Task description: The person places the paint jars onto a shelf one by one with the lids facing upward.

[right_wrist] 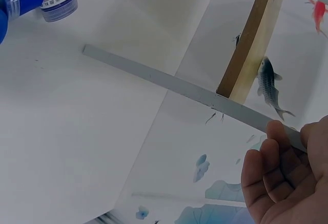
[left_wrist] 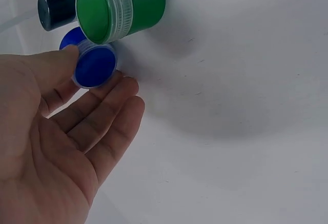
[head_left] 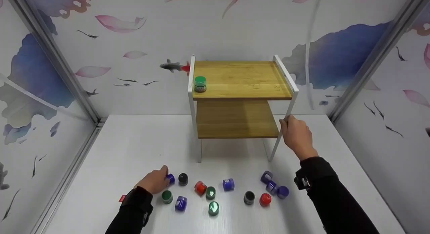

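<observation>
My left hand (head_left: pixel 154 181) pinches a small blue paint jar (left_wrist: pixel 96 67) between thumb and fingers, low over the white table. Close to it are a black-lidded jar (head_left: pixel 183 179) and a green jar (head_left: pixel 167 196). At the right side of a two-tier wooden shelf (head_left: pixel 242 77), my right hand (head_left: pixel 297 135) grips the white front leg (right_wrist: pixel 195 92). On the upper board, in the left corner, stands a green-lidded jar (head_left: pixel 200 84). The lower board (head_left: pixel 237 119) carries nothing visible.
Several jars lie scattered in front of the shelf: red (head_left: pixel 200 188), green (head_left: pixel 213 208), blue (head_left: pixel 228 184), black (head_left: pixel 249 197) and another red (head_left: pixel 265 199). Three blue jars cluster at right, one being nearest me (head_left: pixel 283 192). Patterned panels (head_left: pixel 134 86) enclose the table.
</observation>
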Motion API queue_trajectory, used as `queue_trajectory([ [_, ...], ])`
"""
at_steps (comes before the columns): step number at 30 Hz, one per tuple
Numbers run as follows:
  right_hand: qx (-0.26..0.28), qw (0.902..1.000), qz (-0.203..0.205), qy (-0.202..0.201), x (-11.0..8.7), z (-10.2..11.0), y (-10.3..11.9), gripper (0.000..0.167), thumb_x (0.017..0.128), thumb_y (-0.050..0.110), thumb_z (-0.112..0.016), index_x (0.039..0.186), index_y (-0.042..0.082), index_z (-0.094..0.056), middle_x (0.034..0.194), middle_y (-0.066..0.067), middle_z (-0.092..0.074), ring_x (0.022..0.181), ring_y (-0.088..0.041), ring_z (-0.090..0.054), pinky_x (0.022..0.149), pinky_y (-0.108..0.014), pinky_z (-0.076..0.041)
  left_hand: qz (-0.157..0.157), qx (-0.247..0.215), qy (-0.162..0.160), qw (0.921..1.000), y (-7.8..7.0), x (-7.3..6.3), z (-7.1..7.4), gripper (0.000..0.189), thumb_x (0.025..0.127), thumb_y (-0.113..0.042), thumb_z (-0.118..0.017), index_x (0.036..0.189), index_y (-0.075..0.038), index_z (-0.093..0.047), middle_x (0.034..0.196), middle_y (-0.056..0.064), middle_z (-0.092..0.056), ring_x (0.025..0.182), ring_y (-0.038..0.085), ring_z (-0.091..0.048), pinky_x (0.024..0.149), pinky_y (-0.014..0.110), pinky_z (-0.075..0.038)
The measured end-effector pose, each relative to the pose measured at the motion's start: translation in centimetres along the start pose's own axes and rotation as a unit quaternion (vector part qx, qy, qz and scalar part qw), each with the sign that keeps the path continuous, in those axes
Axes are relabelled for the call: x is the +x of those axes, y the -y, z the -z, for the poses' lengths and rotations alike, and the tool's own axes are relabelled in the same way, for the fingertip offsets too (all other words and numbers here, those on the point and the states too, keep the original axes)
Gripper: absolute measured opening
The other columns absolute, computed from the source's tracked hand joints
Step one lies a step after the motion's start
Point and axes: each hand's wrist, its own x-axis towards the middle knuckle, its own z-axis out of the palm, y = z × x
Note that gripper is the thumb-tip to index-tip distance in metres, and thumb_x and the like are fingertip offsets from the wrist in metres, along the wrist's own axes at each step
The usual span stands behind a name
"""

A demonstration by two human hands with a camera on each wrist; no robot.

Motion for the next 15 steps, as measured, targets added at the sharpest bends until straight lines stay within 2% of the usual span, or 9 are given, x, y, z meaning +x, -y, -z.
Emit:
queue_trajectory([
  [3, 0.002, 1.0000, 0.002, -0.004, -0.01, 0.04, 0.05, 0.029, 0.103, 0.023, -0.048, 0.095, -0.003, -0.059, 0.079, -0.022, -0.065, 0.074, -0.041, -0.066, 0.061, -0.050, -0.051, -0.020, -0.002, -0.015, 0.9997, 0.13, -0.07, 0.16, 0.015, 0.097, -0.010, -0.054, 0.109, 0.000, -0.052, 0.095, 0.019, -0.064, 0.087, 0.032, -0.064, 0.078, 0.048, -0.051],
  [7, 0.002, 1.0000, -0.003, 0.000, 0.07, 0.05, 0.14, 0.030, 0.103, 0.024, -0.047, 0.097, -0.003, -0.059, 0.081, -0.022, -0.065, 0.075, -0.040, -0.067, 0.063, -0.050, -0.051, -0.032, -0.002, -0.034, 0.9989, 0.29, 0.16, 0.24, 0.014, 0.099, -0.009, -0.051, 0.109, 0.000, -0.055, 0.097, 0.021, -0.063, 0.094, 0.038, -0.064, 0.082, 0.051, -0.051],
  [13, 0.008, 0.9999, -0.006, 0.006, 0.23, 0.10, 0.08, 0.030, 0.103, 0.024, -0.046, 0.099, -0.003, -0.059, 0.084, -0.023, -0.066, 0.076, -0.039, -0.067, 0.063, -0.049, -0.052, -0.034, -0.008, -0.057, 0.9978, 0.05, 0.49, -0.05, 0.016, 0.098, -0.008, -0.052, 0.107, 0.003, -0.060, 0.099, 0.018, -0.062, 0.096, 0.035, -0.063, 0.087, 0.049, -0.051],
  [15, 0.009, 0.9999, -0.010, 0.009, 0.20, 0.04, 0.02, 0.030, 0.103, 0.024, -0.046, 0.099, -0.003, -0.059, 0.084, -0.023, -0.066, 0.076, -0.038, -0.067, 0.063, -0.048, -0.052, -0.036, -0.018, -0.061, 0.9974, -0.02, 0.51, -0.23, 0.016, 0.098, -0.008, -0.053, 0.109, 0.001, -0.060, 0.099, 0.017, -0.064, 0.093, 0.032, -0.064, 0.084, 0.048, -0.052],
])
